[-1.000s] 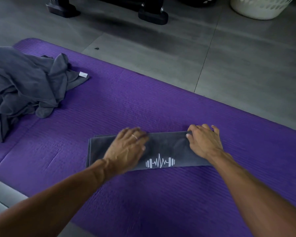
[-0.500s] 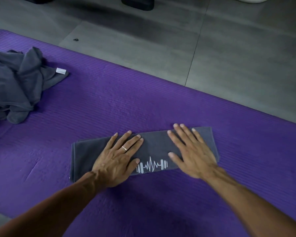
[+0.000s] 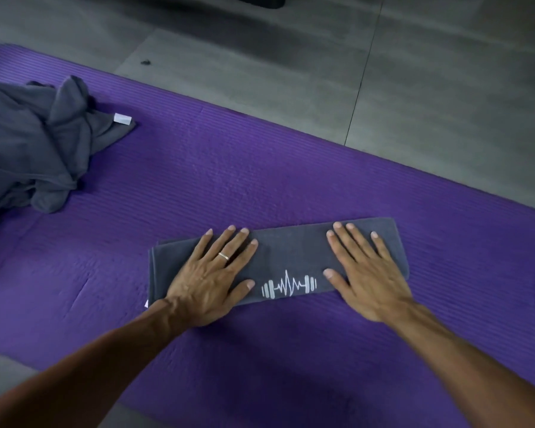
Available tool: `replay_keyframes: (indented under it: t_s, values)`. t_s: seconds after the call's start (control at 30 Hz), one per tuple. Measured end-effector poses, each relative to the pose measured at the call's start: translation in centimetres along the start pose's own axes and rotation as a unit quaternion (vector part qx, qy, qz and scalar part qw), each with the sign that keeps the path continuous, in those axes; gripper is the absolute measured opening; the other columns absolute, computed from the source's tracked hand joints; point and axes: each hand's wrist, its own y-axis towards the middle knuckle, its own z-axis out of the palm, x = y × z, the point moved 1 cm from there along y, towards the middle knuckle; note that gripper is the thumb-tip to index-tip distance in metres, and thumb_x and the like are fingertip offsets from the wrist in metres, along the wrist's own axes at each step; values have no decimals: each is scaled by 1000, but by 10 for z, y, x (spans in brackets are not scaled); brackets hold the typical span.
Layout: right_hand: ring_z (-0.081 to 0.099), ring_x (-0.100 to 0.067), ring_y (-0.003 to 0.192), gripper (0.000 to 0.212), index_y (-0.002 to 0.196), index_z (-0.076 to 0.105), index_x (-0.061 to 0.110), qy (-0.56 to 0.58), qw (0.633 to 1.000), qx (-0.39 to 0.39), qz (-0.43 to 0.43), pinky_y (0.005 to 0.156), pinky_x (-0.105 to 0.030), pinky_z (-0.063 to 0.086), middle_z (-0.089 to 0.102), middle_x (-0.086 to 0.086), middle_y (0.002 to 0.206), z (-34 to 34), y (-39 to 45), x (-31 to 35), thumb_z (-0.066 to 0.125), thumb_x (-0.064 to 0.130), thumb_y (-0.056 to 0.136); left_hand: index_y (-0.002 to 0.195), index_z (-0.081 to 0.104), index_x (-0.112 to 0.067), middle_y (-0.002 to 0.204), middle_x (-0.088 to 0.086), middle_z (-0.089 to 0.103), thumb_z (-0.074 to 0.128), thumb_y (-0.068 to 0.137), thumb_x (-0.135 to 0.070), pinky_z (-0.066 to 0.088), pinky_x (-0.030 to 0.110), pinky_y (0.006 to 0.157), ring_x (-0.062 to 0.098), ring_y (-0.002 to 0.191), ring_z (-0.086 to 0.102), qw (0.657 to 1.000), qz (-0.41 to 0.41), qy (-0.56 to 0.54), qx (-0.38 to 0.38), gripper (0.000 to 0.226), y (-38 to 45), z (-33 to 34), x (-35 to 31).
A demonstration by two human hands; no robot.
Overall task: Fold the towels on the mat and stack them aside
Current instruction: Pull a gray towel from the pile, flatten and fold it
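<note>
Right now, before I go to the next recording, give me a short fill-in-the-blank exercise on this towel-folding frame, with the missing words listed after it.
1. Both hands, the left hand and the right hand, lie flat on the folded towel, which rests on a mat coloured ____.
2. The white logo on the folded towel shows a heartbeat line with a ____ weight at each end.
3. A ring sits on a finger of the ____ hand.
4. The unfolded towels lie heaped at the mat's ____ side.

Missing words: purple; dumbbell; left; left
</note>
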Motion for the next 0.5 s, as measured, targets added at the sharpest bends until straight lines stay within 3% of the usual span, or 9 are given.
replay_keyframes:
  t_s: [0.13, 0.27, 0.33, 0.4, 0.47, 0.5]
  values:
    - [-5, -18, 150, 81, 155, 4, 12, 44, 996, 32, 73, 119, -47, -1, -3, -3, 164, -13, 5, 19, -4, 56, 88, 150, 31, -6, 153, 20, 32, 23, 94, -63, 17, 48, 117, 33, 143, 29, 997, -71, 18, 22, 79, -23, -4, 28]
    - [6, -29, 150, 68, 154, 19, 8, 138, 986, -10, 94, 119, -49, 11, 7, -13, 163, -26, 4, 82, 30, 45, 98, 140, 45, -4, 135, 14, 55, 19, 86, -76, 43, 48, 102, 32, 125, 51, 986, -156, -39, 33, 93, -33, -20, 58]
    - [11, -28, 150, 69, 152, 24, 8, 161, 985, -20, 55, 119, -51, 16, 12, -11, 162, -29, 2, 113, 41, 42, 95, 131, 54, -12, 119, 8, 62, 31, 82, -73, 47, 43, 91, 29, 110, 57, 986, -153, -65, 33, 82, -30, -31, 66]
    - [22, -30, 147, 72, 149, 33, 7, 168, 985, -22, 20, 116, -53, 26, 22, -12, 160, -31, -1, 140, 58, 38, 89, 115, 62, -19, 104, 2, 65, 50, 82, -63, 48, 36, 83, 26, 99, 61, 973, -179, -139, 49, 56, -25, -42, 70]
    - [38, -32, 140, 76, 143, 43, 5, 175, 984, -24, -3, 108, -54, 38, 35, -14, 154, -33, -3, 162, 70, 36, 79, 85, 64, -24, 81, -5, 65, 67, 81, -50, 44, 26, 66, 20, 85, 64, 933, -250, -243, 88, 27, -22, -48, 76]
    - [43, -32, 136, 76, 141, 45, 5, 177, 984, -29, -8, 105, -53, 41, 38, -15, 152, -33, -4, 169, 72, 36, 77, 75, 62, -23, 72, -6, 62, 71, 80, -47, 41, 25, 59, 17, 76, 62, 915, -272, -276, 108, 26, -21, -52, 79]
